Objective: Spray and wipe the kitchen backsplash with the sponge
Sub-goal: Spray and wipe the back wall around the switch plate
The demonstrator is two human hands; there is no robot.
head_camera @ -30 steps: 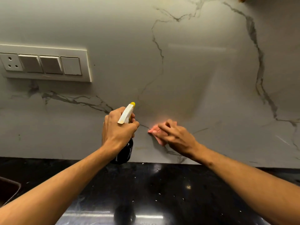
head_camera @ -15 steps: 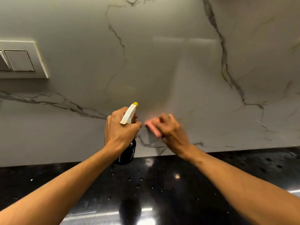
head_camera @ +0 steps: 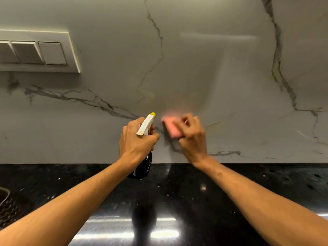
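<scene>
Fingers (head_camera: 188, 120) of the right hand (head_camera: 193, 140) pinch the sponge (head_camera: 171, 128) on the backsplash (head_camera: 230, 82); left hand (head_camera: 136, 141) grips the spray bottle (head_camera: 144, 169) beside it; switch panel (head_camera: 40, 52) sits upper left.

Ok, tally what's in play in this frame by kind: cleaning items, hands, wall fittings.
Cleaning items: 2 (bottle, sponge)
Hands: 2 (left hand, right hand)
Wall fittings: 1 (switch panel)
Total: 5

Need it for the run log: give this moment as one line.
left hand: grips spray bottle | right hand: holds pink sponge against backsplash
</scene>
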